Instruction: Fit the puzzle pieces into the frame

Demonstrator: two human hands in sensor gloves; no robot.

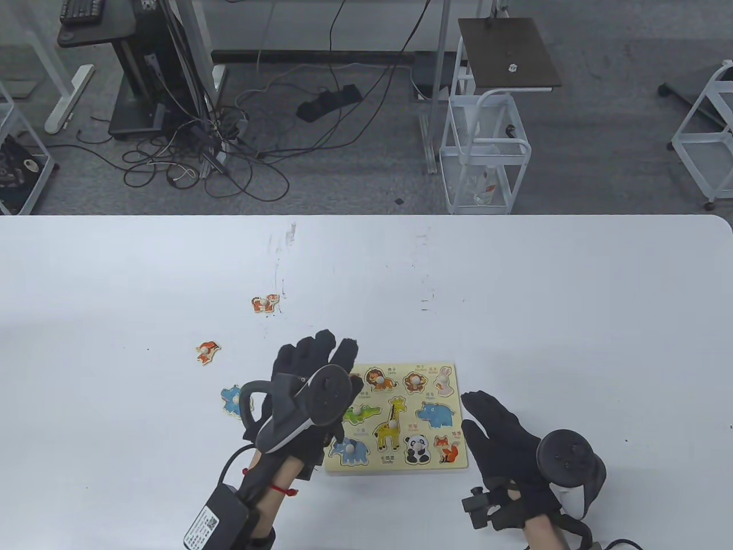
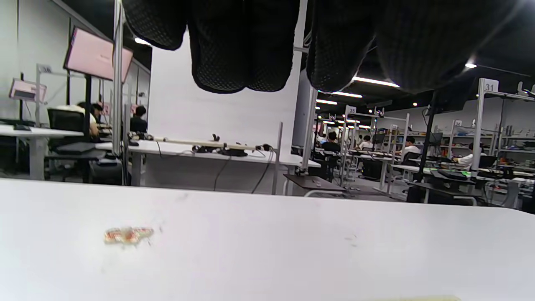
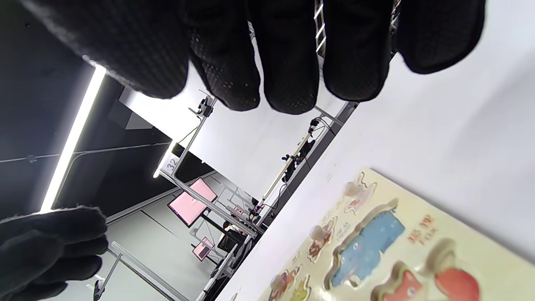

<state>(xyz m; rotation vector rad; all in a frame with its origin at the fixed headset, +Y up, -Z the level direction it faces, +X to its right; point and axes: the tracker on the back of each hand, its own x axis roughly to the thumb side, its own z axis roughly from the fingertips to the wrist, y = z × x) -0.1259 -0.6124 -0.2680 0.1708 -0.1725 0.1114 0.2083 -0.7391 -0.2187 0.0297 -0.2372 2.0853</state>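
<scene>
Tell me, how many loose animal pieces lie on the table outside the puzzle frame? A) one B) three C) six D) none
B: the tiger piece, a small orange piece and a blue piece lie on the table left of the puzzle frame, none inside it.

I see white table (image 1: 515, 275), faint scuffs; beyond it grey floor, tangled cables (image 1: 229, 149), white wire cart (image 1: 487, 154), dark-topped stand (image 1: 507, 54).
</scene>
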